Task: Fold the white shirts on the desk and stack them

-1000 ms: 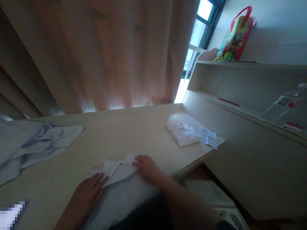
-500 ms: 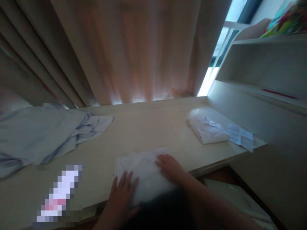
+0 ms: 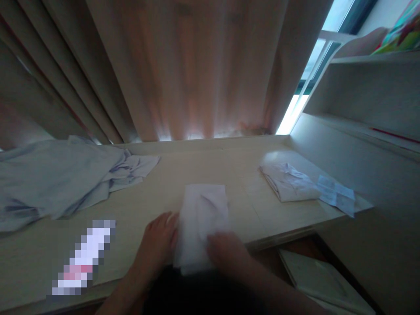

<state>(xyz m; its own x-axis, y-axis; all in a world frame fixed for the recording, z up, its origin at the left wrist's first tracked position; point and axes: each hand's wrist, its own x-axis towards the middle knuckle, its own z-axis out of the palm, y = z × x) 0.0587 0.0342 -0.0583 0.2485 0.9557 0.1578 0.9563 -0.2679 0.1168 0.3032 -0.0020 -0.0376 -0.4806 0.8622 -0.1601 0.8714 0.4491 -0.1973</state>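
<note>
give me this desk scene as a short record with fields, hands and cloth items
left hand: flat against the left edge of the narrow folded white cloth
right hand: on the cloth's near right part
surface: pale wooden desk
left side: crumpled light blue garment
right side: small folded white garment, with a white paper slip beside it
behind: beige curtain

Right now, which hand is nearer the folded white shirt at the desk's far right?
Right. The right hand rests on the near white cloth, closer to that folded shirt; the left hand sits farther left.
</note>
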